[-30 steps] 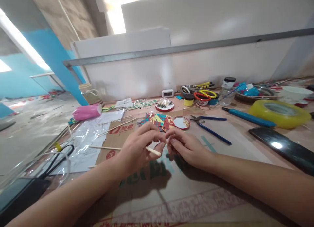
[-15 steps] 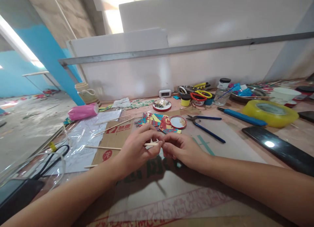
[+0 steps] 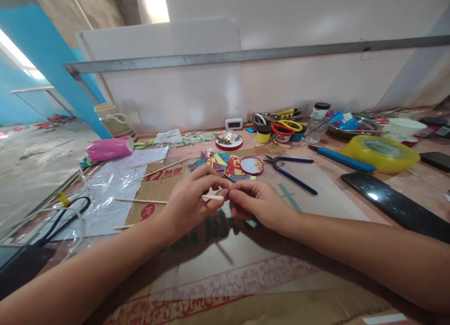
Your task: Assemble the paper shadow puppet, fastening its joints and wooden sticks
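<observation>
My left hand (image 3: 188, 205) is closed on a thin wooden stick (image 3: 213, 197), whose pale end points toward my right hand. Fingertips of both hands meet above the cardboard. My right hand (image 3: 263, 205) is pinched, and whatever it may hold is too small to make out. Just beyond the fingers lie brightly patterned red, yellow and blue paper pieces (image 3: 221, 163). A red-rimmed lid (image 3: 251, 165) with small gold beads rests against them.
Blue-handled pliers (image 3: 291, 175) lie open to the right, near a blue utility knife (image 3: 344, 159), a yellow tape roll (image 3: 381, 153) and a black phone (image 3: 393, 200). A lid of mixed beads (image 3: 228, 140) stands farther back. Several sticks (image 3: 140, 201) and a pink packet (image 3: 109, 148) are left.
The view has tilted down and shifted slightly. Both hands stay fingertip to fingertip, with the stick's end turned a little downward and the left thumb shifted.
</observation>
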`<action>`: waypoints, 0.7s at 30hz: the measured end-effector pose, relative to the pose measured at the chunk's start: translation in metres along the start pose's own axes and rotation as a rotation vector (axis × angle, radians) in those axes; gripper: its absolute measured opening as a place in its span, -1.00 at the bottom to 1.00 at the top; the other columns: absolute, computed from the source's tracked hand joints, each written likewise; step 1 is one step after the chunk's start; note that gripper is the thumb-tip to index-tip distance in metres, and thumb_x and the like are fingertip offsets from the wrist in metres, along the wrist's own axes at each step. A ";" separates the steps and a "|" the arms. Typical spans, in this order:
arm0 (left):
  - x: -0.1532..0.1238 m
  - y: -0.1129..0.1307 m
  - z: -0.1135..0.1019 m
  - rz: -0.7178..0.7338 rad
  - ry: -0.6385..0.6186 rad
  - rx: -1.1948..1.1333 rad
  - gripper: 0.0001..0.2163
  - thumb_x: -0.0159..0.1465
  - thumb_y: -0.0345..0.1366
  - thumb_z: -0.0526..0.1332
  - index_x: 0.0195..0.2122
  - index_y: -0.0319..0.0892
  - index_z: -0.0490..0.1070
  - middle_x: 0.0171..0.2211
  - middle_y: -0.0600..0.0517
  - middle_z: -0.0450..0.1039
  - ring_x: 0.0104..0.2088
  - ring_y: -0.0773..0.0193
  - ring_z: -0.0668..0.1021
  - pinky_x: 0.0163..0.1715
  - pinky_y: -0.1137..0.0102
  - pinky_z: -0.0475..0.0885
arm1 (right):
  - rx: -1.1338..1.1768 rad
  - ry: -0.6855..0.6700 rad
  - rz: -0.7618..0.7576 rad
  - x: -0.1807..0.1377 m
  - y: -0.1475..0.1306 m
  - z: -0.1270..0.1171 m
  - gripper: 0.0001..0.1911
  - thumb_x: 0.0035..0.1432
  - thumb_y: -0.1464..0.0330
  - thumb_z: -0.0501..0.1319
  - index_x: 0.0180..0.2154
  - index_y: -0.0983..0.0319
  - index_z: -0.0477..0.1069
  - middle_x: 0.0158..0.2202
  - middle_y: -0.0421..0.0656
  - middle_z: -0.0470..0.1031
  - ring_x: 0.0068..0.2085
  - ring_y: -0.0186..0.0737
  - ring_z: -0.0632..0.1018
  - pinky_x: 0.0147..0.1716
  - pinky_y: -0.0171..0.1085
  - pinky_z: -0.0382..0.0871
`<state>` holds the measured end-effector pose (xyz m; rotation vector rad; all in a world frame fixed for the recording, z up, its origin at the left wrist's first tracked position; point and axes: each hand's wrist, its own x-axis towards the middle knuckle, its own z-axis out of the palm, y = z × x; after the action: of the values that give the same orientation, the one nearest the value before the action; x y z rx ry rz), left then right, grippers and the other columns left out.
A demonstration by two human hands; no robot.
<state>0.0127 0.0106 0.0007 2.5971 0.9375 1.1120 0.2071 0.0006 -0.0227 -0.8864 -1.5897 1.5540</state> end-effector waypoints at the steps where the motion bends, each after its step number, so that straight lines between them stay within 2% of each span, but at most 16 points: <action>1: -0.001 0.000 0.000 0.017 0.014 0.036 -0.92 0.34 -0.36 0.20 -0.27 -0.16 0.48 -0.31 0.07 0.42 -0.32 0.39 0.48 -0.33 0.49 0.41 | -0.004 0.002 0.000 0.000 0.000 0.000 -0.62 0.19 0.04 0.24 -0.35 0.25 0.41 -0.54 -0.26 0.44 -0.62 -0.45 0.33 -0.65 -0.40 0.12; 6: -0.004 0.003 0.000 0.095 0.008 0.234 -0.92 0.36 -0.33 0.19 -0.23 -0.14 0.48 -0.29 0.06 0.43 -0.33 0.37 0.50 -0.34 0.47 0.41 | -0.045 0.008 -0.049 0.000 0.002 0.000 -0.59 0.25 0.03 0.16 -0.35 0.26 0.43 -0.52 -0.25 0.44 -0.59 -0.46 0.33 -0.61 -0.41 0.18; 10: -0.007 0.005 -0.002 0.127 -0.053 0.389 -0.88 0.39 -0.32 0.14 -0.18 -0.15 0.47 -0.26 0.03 0.46 -0.33 0.35 0.52 -0.38 0.46 0.39 | -0.031 0.004 -0.024 0.003 0.003 -0.001 -0.56 0.19 -0.02 0.21 -0.40 0.25 0.41 -0.57 -0.28 0.39 -0.61 -0.45 0.33 -0.64 -0.41 0.17; 13: -0.008 0.005 -0.003 0.140 -0.063 0.408 -0.87 0.40 -0.32 0.14 -0.16 -0.15 0.48 -0.26 0.04 0.47 -0.34 0.35 0.53 -0.39 0.46 0.39 | -0.014 -0.001 -0.012 0.005 0.002 -0.002 -0.56 0.17 -0.01 0.23 -0.45 0.24 0.38 -0.59 -0.28 0.40 -0.61 -0.45 0.33 -0.64 -0.41 0.18; 21: -0.003 0.004 -0.008 0.117 -0.106 0.397 -0.79 0.43 -0.27 0.08 -0.12 -0.13 0.51 -0.27 0.03 0.47 -0.35 0.36 0.54 -0.38 0.47 0.41 | 0.030 -0.006 0.009 0.008 0.004 -0.004 -0.68 0.20 0.13 0.23 -0.42 0.24 0.35 -0.58 -0.30 0.41 -0.63 -0.46 0.35 -0.66 -0.44 0.21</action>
<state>0.0075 0.0049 0.0056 3.0272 1.0886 0.8739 0.2067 0.0095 -0.0264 -0.8741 -1.5645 1.5848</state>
